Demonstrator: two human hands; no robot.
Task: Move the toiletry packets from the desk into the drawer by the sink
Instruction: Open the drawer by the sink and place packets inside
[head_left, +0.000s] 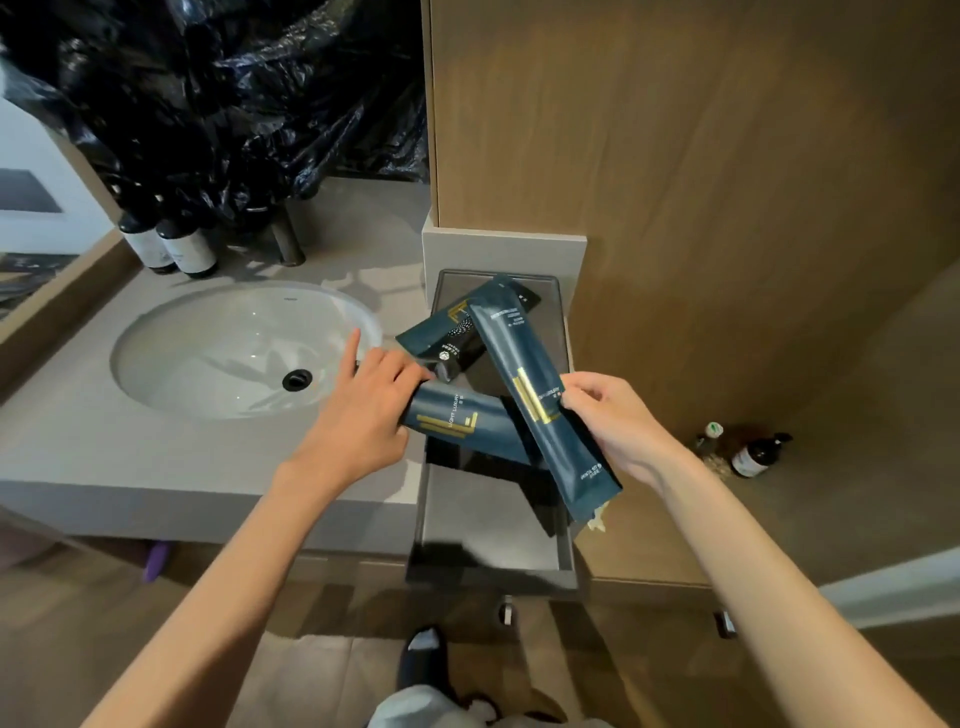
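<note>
Above the open drawer, the right hand pinches the edge of a long dark-blue packet that slants across it. The left hand grips the end of a shorter packet at the drawer's left edge, forefinger extended. Further back, more packets lie in the drawer, beside the worktop and its sink.

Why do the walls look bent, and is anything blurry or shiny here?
Head view: the wide lens bows the wood panel and countertop edges; the floor below is soft; highlights glint on the sink and black plastic bag.
</note>
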